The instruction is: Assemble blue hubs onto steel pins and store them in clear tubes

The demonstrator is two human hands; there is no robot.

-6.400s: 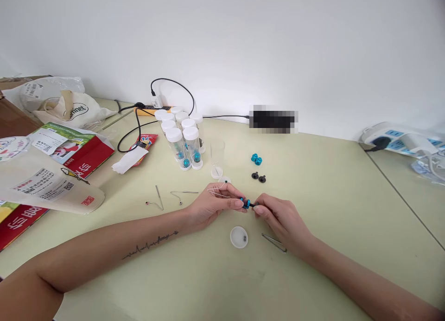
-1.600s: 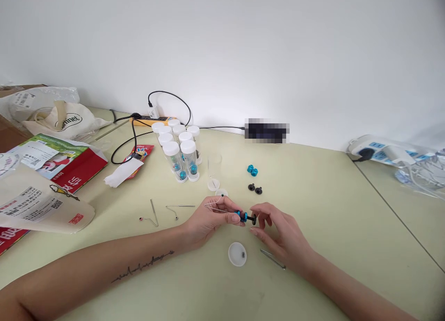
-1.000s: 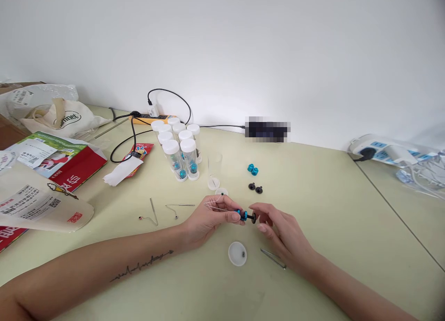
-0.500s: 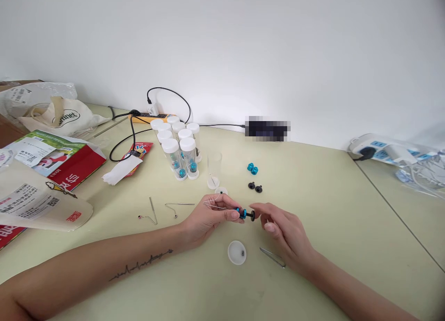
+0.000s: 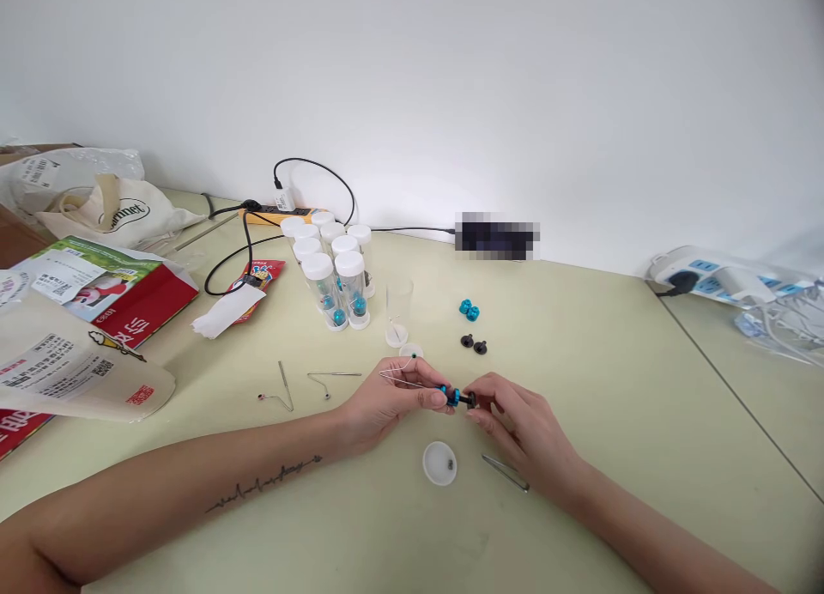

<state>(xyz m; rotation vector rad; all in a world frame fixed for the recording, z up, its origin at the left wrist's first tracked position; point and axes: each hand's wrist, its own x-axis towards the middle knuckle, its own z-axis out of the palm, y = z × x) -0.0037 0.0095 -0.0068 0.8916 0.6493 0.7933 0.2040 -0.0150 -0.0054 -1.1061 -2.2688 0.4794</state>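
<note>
My left hand [image 5: 386, 405] is closed on a small blue metal part [image 5: 453, 396] with its thumb and fingers. A thin bent wire [image 5: 399, 376] sticks out from that hand to the upper left. From the blue part a black flat-headed screw [image 5: 471, 400] points right. My right hand [image 5: 531, 427] pinches the screw's round head between thumb and fingers. Below my hands are a white cap [image 5: 439, 463] with a tiny dark piece in it and metal tweezers [image 5: 505, 473]. Two blue parts [image 5: 469, 310] and two black screws [image 5: 474, 344] lie behind my right hand.
Several white-capped clear tubes [image 5: 336, 289] stand at back left, and an uncapped tube [image 5: 398, 315] stands nearer. Two bent wires [image 5: 283, 392] lie left of my hands. A plastic cup [image 5: 83, 362], boxes and bags crowd the left. A power strip [image 5: 721, 276] is at right.
My right hand's fingers have closed onto the black screw's head, where they were loosely apart beside it. My left hand keeps its hold on the blue part.
</note>
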